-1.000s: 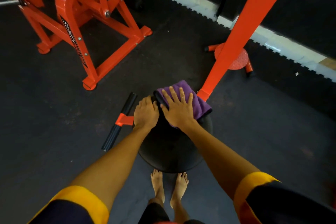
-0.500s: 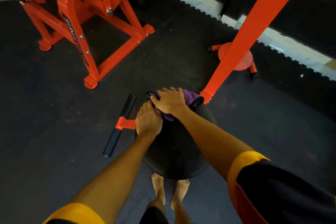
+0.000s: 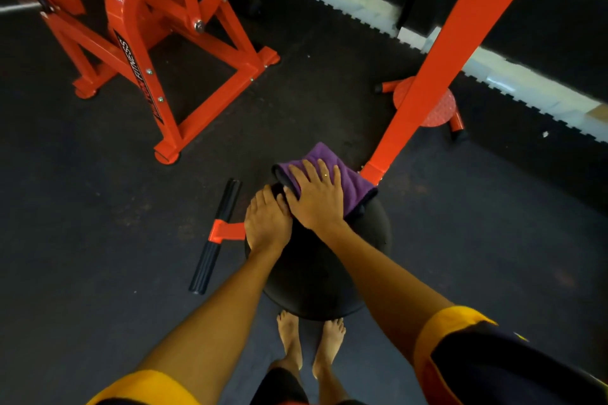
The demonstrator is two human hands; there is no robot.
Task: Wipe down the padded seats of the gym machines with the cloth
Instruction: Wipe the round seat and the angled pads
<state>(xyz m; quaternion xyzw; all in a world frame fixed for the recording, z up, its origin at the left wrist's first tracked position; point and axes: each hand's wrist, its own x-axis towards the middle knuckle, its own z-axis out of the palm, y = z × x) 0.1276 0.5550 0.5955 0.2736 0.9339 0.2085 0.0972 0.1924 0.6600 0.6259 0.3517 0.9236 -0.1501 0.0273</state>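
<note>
A round black padded seat (image 3: 316, 286) stands just in front of my bare feet. A folded purple cloth (image 3: 353, 181) lies over the seat's far edge. My right hand (image 3: 317, 197) presses flat on the cloth with its fingers spread straight. My left hand (image 3: 268, 223) rests on the seat's left rim beside the right one, its fingers bent over the edge of the pad.
An orange slanted post (image 3: 437, 66) rises from the seat's far right side. A black handle bar on an orange bracket (image 3: 215, 237) sticks out to the left. An orange machine frame (image 3: 158, 52) stands at the back left, a round orange footplate (image 3: 434, 105) behind the post.
My right hand pulled the cloth left and bunched it half a second ago; now it has swept back to the right, with the cloth spread flat again. My left hand stayed on the rim.
</note>
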